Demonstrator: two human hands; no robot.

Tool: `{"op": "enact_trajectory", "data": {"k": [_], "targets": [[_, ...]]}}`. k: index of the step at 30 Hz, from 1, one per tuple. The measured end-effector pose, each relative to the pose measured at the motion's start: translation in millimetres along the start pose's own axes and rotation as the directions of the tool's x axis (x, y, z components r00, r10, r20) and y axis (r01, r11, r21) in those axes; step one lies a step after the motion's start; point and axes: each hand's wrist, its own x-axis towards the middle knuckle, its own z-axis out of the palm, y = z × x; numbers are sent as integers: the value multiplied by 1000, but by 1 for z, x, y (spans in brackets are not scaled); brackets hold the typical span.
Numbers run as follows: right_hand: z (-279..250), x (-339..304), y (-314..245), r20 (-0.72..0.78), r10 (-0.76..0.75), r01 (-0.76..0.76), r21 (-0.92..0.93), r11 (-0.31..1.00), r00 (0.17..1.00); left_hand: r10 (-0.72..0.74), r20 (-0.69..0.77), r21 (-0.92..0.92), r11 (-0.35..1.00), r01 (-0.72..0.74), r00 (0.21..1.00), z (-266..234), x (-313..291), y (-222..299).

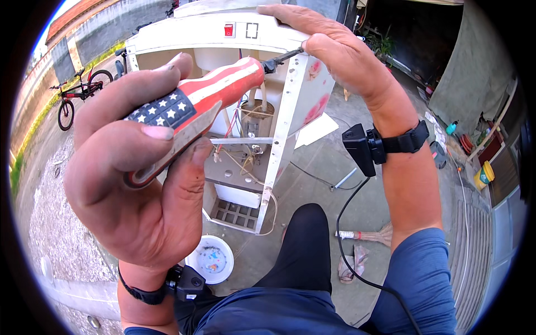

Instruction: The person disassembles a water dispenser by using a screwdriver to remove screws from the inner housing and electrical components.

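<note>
My left hand point(134, 167) is closed around a screwdriver point(223, 92), whose thick handle has red and white stripes and white stars on blue. Its dark shaft slants up to the right, its tip by the upper right corner of a white appliance cabinet point(282, 128) with an open side. My right hand point(340, 56) lies with fingers stretched out over the cabinet's top, its thumb close to the screwdriver tip. Inside the cabinet are a metal cylinder point(257, 120), wires and hoses. A red rocker switch point(228, 30) sits on the top panel.
Below the cabinet stands a white bucket point(226, 254) with small bits inside. A broom point(374, 234) and a cloth point(357, 265) lie on the floor at the right. A bicycle point(84, 92) stands far left; a yellow bucket point(484, 174) is far right.
</note>
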Motion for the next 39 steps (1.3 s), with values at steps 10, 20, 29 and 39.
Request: {"op": "enact_trajectory", "data": {"k": [10,20,29,39], "targets": [[16,-6,7,-172,-130,24,-509,860,977,25,52,53,998,-28,998,-7,5,-2],[28,-6,11,-287,-209,10,-567,824,935,8,54,65,998,-11,999,-5,4,3],[30,-5,8,-307,-198,-2,-546,837,931,35,208,187,980,-75,977,-2,2,20],[27,-8,1,-302,-157,-29,-532,846,940,305,456,123,909,-398,836,-8,13,14]]}}
